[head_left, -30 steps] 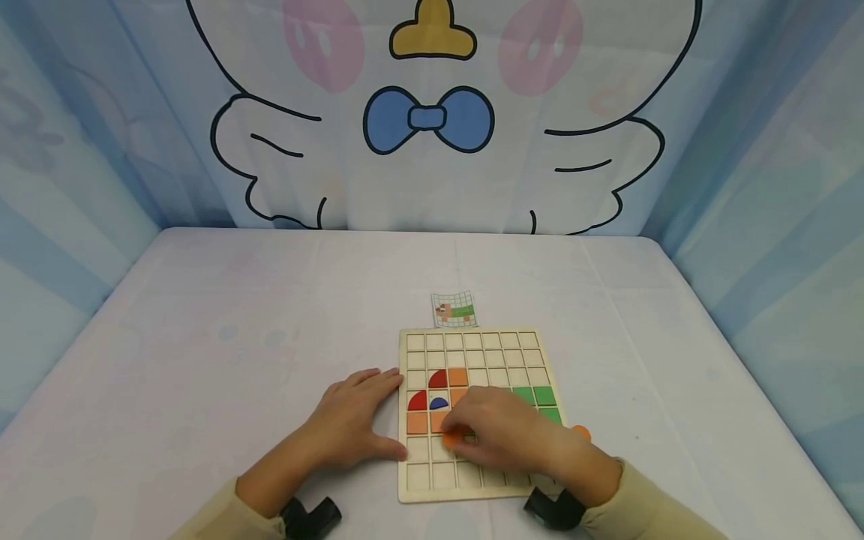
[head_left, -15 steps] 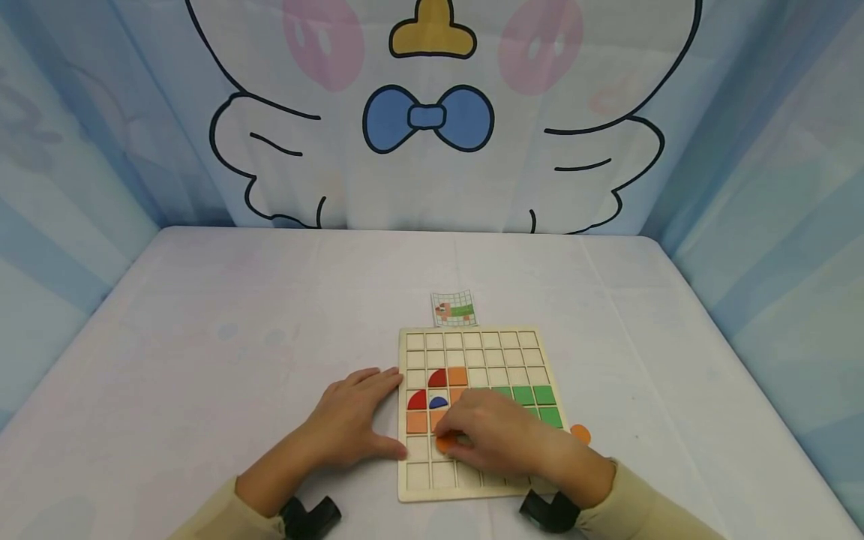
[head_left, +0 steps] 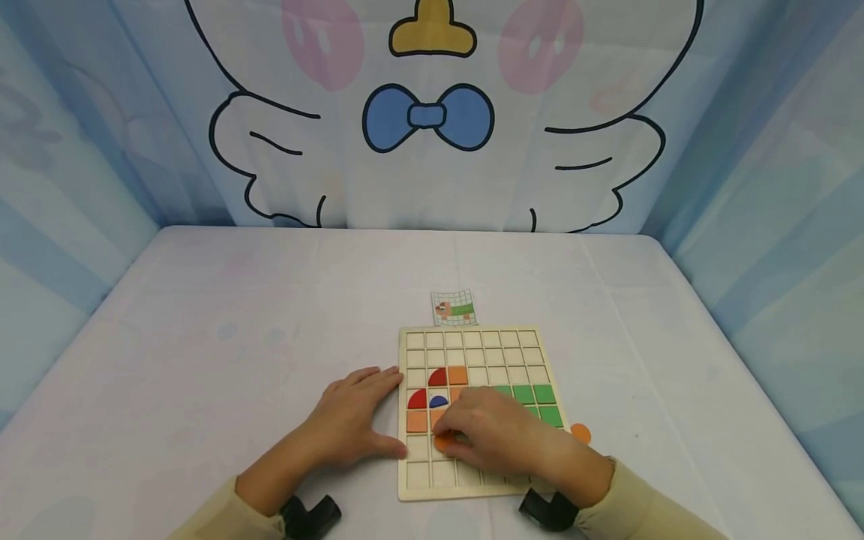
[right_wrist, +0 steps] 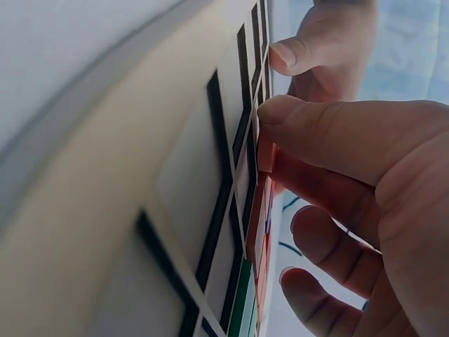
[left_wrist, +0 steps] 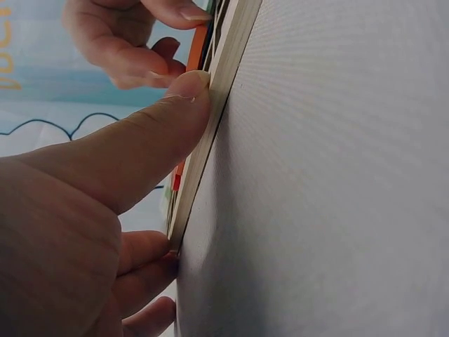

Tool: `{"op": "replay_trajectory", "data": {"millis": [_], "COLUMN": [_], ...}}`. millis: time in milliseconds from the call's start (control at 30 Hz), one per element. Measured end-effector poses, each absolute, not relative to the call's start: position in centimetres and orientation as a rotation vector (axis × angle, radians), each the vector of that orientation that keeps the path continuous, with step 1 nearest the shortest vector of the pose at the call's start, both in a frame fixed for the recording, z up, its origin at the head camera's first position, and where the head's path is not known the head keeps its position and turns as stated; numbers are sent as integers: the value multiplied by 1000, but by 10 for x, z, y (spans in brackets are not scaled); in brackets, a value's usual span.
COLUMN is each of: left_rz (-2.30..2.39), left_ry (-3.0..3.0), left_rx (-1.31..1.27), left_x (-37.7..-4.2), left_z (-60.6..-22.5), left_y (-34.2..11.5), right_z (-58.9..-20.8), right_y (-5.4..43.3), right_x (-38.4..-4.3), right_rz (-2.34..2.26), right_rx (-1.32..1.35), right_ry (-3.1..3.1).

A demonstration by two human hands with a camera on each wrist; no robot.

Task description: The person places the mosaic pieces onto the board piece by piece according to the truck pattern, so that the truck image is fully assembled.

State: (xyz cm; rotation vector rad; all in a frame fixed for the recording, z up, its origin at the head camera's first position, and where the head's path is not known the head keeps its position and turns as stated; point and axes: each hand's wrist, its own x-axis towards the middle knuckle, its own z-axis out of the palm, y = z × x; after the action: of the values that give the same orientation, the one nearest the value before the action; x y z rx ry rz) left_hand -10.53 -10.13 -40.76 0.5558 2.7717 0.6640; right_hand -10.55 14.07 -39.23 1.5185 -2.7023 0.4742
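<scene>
A wooden grid board point(head_left: 432, 491) lies on the table with colored pieces in its cells. My right hand point(head_left: 502, 427) pinches an orange piece point(head_left: 442, 442) with a rounded edge between thumb and fingers. It is at a cell of the second column, just below the orange squares point(head_left: 416, 421). In the right wrist view this orange piece point(right_wrist: 266, 151) stands out from the board's surface. My left hand point(head_left: 347, 420) rests at the board's left side, thumb and fingertips touching the edge. Red quarter-round pieces point(head_left: 418, 400) and a white-and-blue piece point(head_left: 438, 402) sit nearby.
Green squares point(head_left: 544, 394) fill cells on the board's right side. An orange disc point(head_left: 580, 433) lies on the table beside the right edge. Behind the board is a small pattern card point(head_left: 455, 308). A printed curtain point(head_left: 432, 180) hangs past the table's far edge.
My right hand has shifted slightly left with the orange piece, then stayed nearly still. More of the green squares and the loose orange disc now show. My left hand has not moved.
</scene>
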Motion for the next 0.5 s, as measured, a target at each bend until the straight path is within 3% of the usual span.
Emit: {"op": "replay_trajectory", "data": {"millis": [500], "left_rz": [648], "left_ry": [2770], "left_rx": [564], "left_x": [-105], "left_z": [-407], "left_y": [-102], "right_z": [-394], "right_y": [141], "right_x": [-107], "right_rz": [481], "right_rx": [1531], "right_ry": [-2653]}}
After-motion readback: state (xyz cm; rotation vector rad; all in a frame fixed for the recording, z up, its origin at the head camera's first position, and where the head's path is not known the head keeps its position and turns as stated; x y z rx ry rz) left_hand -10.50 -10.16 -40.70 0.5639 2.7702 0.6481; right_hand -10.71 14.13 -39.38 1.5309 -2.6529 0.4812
